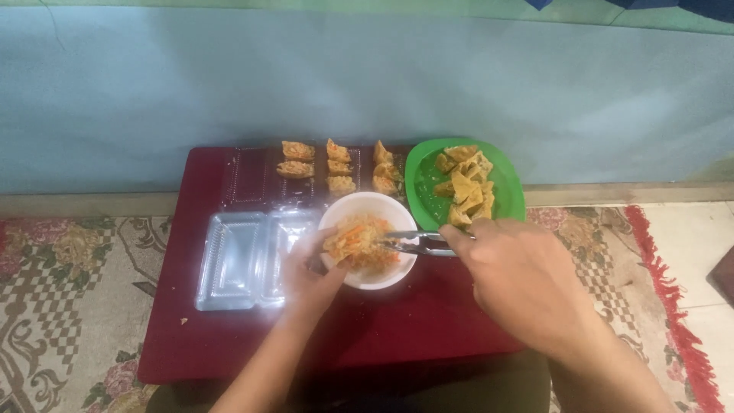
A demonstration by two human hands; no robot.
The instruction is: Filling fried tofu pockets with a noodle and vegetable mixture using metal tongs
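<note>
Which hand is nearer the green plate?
Right. The right hand sits just below the green plate, holding tongs; the left hand is beyond the white bowl.

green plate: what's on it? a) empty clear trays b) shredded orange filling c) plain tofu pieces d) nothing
c: the green plate holds a heap of plain tofu pieces, while the shredded filling sits in the white bowl.
</note>
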